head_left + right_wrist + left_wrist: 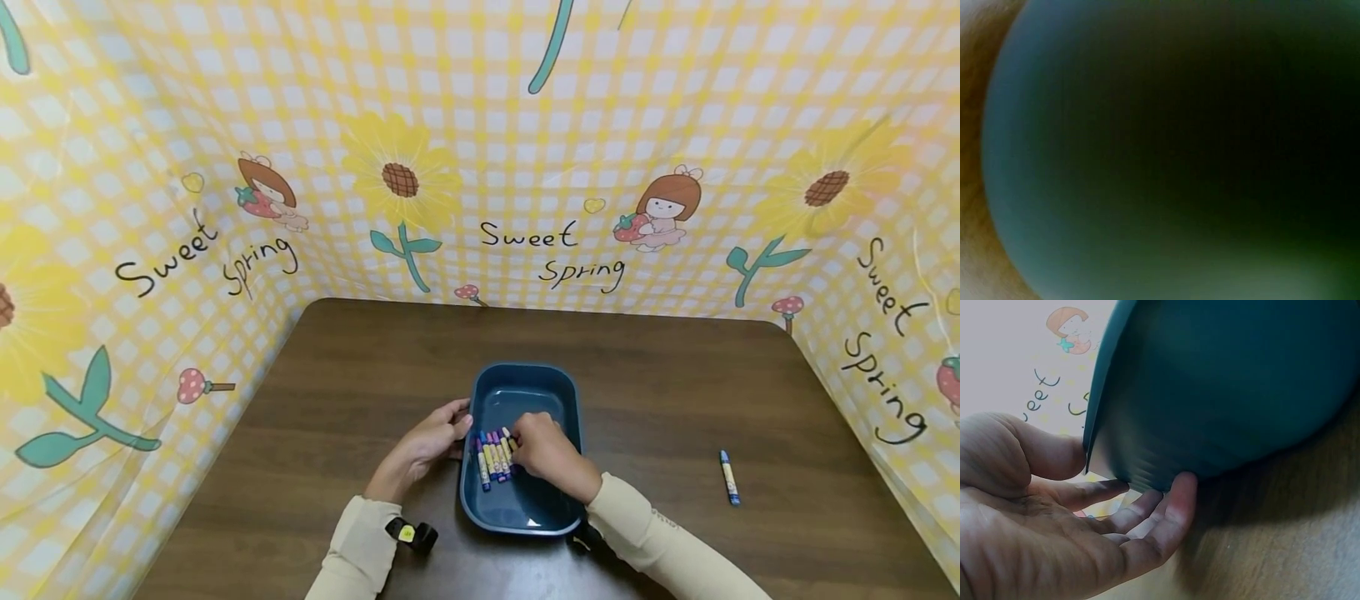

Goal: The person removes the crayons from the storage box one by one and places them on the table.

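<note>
A dark blue, deep rectangular tray (525, 518) stands on the table. My left hand (429, 437) grips its left side, thumb at the rim and curled fingers against the outer wall (1241, 394), as the left wrist view shows. Inside the tray, several crayons (491, 458) with pale printed wrappers and coloured ends lie side by side on the left. My right hand (551, 454) reaches in over the right side, its curled fingers pinching a crayon (513, 443) at the right end of that row. Its fingertips are partly hidden. The right wrist view is dark and blurred, filled by a bluish surface.
One blue-ended crayon (729, 478) lies alone on the brown wooden table (660, 392), right of the tray. Yellow checked cloth (480, 167) with printed flowers hangs around the table's back and sides.
</note>
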Motion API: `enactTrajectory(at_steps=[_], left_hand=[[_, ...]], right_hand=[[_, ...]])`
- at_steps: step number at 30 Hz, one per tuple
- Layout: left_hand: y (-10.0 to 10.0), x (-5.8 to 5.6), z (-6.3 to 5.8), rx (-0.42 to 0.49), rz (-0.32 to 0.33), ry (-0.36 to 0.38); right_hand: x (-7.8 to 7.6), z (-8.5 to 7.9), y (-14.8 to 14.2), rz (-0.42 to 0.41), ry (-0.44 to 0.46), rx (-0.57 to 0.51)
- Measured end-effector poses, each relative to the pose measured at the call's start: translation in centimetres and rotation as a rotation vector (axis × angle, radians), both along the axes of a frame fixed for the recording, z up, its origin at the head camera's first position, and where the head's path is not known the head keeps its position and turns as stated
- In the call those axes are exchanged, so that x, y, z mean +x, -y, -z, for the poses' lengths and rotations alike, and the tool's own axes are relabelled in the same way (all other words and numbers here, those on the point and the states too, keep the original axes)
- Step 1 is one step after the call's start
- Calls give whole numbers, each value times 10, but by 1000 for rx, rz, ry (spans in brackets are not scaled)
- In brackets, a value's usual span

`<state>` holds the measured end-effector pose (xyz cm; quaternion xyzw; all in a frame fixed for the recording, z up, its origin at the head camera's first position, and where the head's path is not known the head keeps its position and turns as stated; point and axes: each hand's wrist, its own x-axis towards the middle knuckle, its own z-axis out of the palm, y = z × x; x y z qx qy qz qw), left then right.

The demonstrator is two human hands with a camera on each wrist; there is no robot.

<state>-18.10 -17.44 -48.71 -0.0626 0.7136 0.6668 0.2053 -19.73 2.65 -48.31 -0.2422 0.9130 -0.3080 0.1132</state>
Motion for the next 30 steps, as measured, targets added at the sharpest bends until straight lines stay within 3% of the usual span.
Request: enactTrajectory(at_steps=[16, 23, 30], left_hand=[[0, -2, 1, -10, -11, 3], [1, -6, -3, -2, -16, -15], [0, -2, -2, -5, 12, 1]], right_hand=[[1, 4, -3, 12, -37, 10], [-6, 0, -10, 50, 27, -52], [-4, 0, -16, 83, 82, -77]])
